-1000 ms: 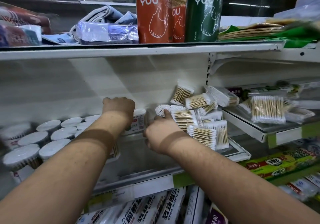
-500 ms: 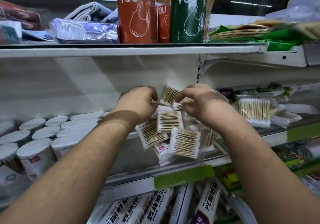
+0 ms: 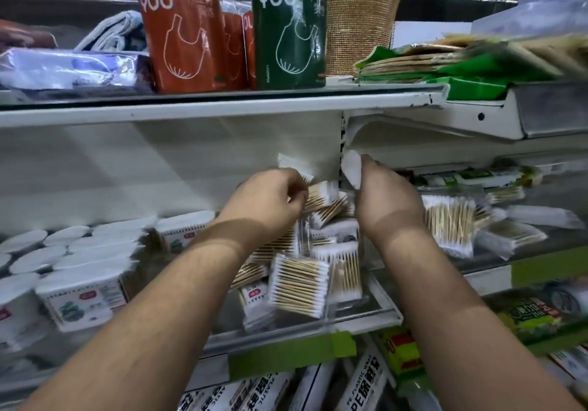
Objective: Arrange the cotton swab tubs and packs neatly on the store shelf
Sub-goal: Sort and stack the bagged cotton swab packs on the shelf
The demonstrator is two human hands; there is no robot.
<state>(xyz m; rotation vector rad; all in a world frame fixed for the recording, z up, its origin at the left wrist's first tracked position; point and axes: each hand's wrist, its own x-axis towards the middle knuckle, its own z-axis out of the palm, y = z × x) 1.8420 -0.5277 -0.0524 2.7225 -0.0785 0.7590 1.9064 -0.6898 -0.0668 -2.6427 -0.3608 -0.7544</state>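
Note:
A loose heap of clear cotton swab packs (image 3: 299,285) lies at the right end of the white shelf (image 3: 366,318). My left hand (image 3: 270,197) reaches into the top of the heap and pinches a swab pack (image 3: 321,192) with curled fingers. Beside it, my right hand (image 3: 386,194) holds a white-ended pack (image 3: 351,169) upright against the back wall. Round white-lidded cotton swab tubs (image 3: 35,258) stand in rows at the left, with boxy labelled tubs (image 3: 82,299) in front of them.
More swab packs (image 3: 451,220) lie on the neighbouring shelf at the right. Above, an upper shelf (image 3: 222,108) carries orange (image 3: 181,38) and green (image 3: 289,35) "YOU" rolls. Plastic wrap boxes (image 3: 362,385) fill the level below.
Both hands went from the tubs and low packs up to the top of the pack heap. The right hand has lifted a pack against the back wall. The view has shifted left.

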